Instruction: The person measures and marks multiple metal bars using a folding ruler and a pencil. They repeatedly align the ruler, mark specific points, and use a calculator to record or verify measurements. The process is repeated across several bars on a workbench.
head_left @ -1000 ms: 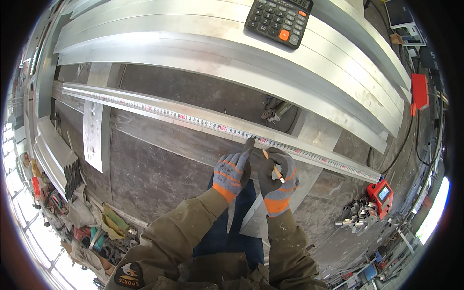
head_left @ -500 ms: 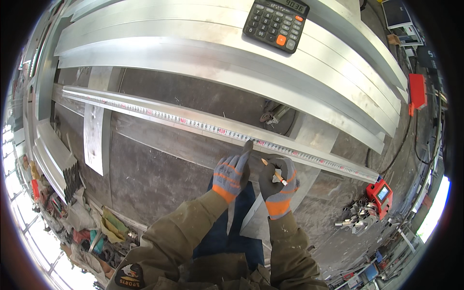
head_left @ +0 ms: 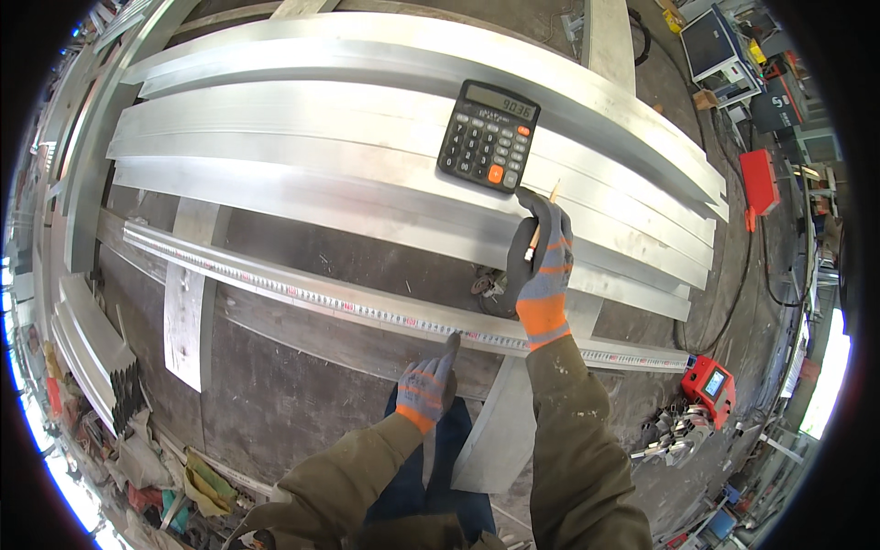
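My right hand [head_left: 547, 275], in a grey and orange work glove, is closed around a pencil [head_left: 533, 244] at the lower right corner of a black calculator [head_left: 488, 137]. The index finger seems to be at or just beside the calculator's bottom edge; contact is hard to tell. My left hand [head_left: 425, 390], gloved alike, holds nothing. Its index finger points up at the edge of a pulled-out tape measure [head_left: 357, 308], with the other fingers loosely bent. The tape runs along a long metal bar, and its red case [head_left: 709, 381] with a small screen sits at the right end.
Long silvery metal profiles [head_left: 302, 119] lie side by side beneath the calculator. A flat metal crosspiece [head_left: 186, 316] stands left of centre. Metal offcuts [head_left: 680, 429] are piled by the tape case. Nested profiles [head_left: 92, 348] and rags [head_left: 209, 481] lie at the left.
My right hand has moved up and away from the tape to the calculator, pencil still in it. The view has shifted, showing more of the far side. My left finger stays at the tape.
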The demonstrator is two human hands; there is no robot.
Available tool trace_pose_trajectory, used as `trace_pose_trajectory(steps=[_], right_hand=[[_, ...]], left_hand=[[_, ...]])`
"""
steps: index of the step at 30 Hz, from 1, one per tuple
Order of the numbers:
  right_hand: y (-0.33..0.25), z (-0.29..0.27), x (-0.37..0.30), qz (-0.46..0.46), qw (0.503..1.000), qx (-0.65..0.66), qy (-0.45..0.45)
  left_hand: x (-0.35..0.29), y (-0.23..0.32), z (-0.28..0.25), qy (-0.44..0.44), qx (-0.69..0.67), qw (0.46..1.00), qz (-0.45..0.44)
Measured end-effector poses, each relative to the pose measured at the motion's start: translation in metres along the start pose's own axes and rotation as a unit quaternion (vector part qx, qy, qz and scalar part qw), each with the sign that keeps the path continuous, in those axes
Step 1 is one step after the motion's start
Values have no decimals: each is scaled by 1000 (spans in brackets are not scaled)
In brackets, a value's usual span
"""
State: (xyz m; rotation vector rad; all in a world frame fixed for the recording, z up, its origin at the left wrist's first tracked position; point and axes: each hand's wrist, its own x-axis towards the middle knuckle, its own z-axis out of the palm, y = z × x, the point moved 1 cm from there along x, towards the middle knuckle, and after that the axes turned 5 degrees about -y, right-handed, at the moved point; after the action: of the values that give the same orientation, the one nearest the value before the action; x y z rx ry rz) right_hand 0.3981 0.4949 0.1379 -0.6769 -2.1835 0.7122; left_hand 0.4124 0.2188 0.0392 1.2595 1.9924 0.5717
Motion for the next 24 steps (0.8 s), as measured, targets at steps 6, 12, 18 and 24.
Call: trace_pose_trajectory(steps=[6, 12, 18, 24], right_hand=[[9, 8, 22, 54, 997, -46, -9], [51, 12, 82, 156, 976, 98, 112], [80, 28, 122, 341, 931, 118, 58], [96, 41, 122, 262, 945, 178, 87]], left_hand=[[-3, -3, 2, -18, 51, 998, 11], [-1, -7, 5, -14, -5, 1000, 16], [-1, -3, 1, -36, -13, 999, 7], [-1, -7, 6, -17, -14, 1000, 15]])
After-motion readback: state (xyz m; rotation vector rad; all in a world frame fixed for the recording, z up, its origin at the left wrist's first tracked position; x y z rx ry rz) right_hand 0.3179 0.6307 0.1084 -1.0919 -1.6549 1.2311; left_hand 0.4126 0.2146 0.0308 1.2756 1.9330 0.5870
